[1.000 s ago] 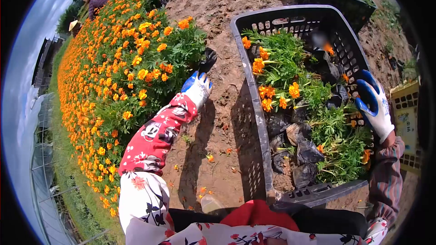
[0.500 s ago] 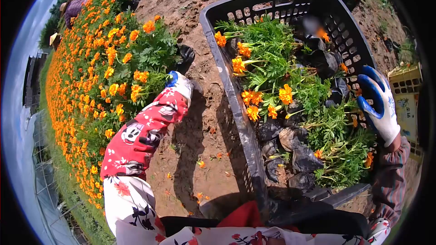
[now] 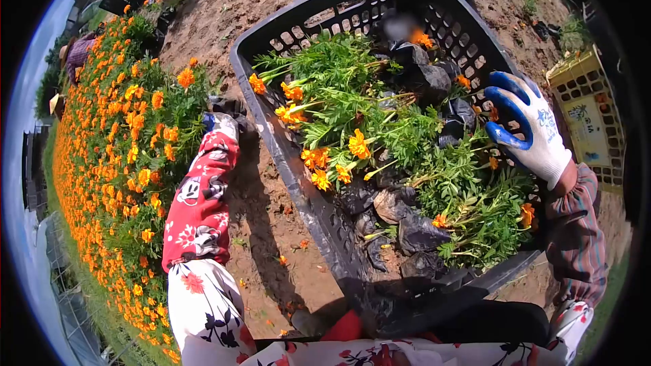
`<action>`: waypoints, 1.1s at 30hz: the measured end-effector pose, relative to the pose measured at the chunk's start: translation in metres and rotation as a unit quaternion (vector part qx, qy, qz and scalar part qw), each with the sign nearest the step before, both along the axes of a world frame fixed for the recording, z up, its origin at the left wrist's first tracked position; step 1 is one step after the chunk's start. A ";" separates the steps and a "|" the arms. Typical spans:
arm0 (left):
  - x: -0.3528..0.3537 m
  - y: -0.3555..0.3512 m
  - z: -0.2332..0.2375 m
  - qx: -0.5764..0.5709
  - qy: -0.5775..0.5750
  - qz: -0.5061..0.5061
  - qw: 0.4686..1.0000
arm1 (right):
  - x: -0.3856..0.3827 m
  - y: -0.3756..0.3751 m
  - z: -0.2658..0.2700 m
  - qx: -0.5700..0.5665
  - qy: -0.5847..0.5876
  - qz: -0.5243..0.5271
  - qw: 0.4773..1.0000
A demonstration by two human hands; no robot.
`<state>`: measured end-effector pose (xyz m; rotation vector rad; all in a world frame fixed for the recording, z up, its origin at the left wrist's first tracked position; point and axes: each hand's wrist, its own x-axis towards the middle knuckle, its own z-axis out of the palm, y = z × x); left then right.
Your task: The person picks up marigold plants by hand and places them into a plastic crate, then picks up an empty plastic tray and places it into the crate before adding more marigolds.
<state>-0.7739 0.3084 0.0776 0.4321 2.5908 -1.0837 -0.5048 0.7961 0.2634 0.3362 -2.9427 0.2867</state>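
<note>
A black plastic crate [image 3: 298, 196] stands on the soil, holding marigold plants [image 3: 407, 129] laid on their sides, their roots in black bags [image 3: 413, 230]. My left hand [image 3: 220, 124], in a white and blue glove, reaches to the edge of the standing marigolds [image 3: 129, 163], beside a dark bag [image 3: 230, 107]; its fingers are mostly hidden. Over the crate's right side is my right hand [image 3: 532, 122], gloved in white and blue, with curved fingers spread apart and nothing between them.
A yellowish crate [image 3: 593, 122] sits at the right. Bare brown soil [image 3: 230, 13] runs between the flower rows and the black crate. At the far left, a person [image 3: 78, 54] bends among the flowers, near a pale hat [image 3: 56, 105].
The view has shifted, so the crate appears further left and higher. My left hand has moved up along the flowers, next to the dark bag. My right hand remains open near the crate's right side.
</note>
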 end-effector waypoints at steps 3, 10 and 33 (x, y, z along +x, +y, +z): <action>0.018 0.002 0.024 0.008 -0.010 -0.105 0.994 | 0.003 0.006 -0.006 0.012 0.024 0.006 1.000; 0.086 0.045 0.175 0.040 -0.020 -0.030 0.999 | 0.007 0.016 -0.018 0.020 0.053 0.014 0.998; 0.296 0.278 0.141 0.254 -0.107 -0.270 0.923 | 0.042 0.004 -0.015 -0.039 0.100 0.117 0.987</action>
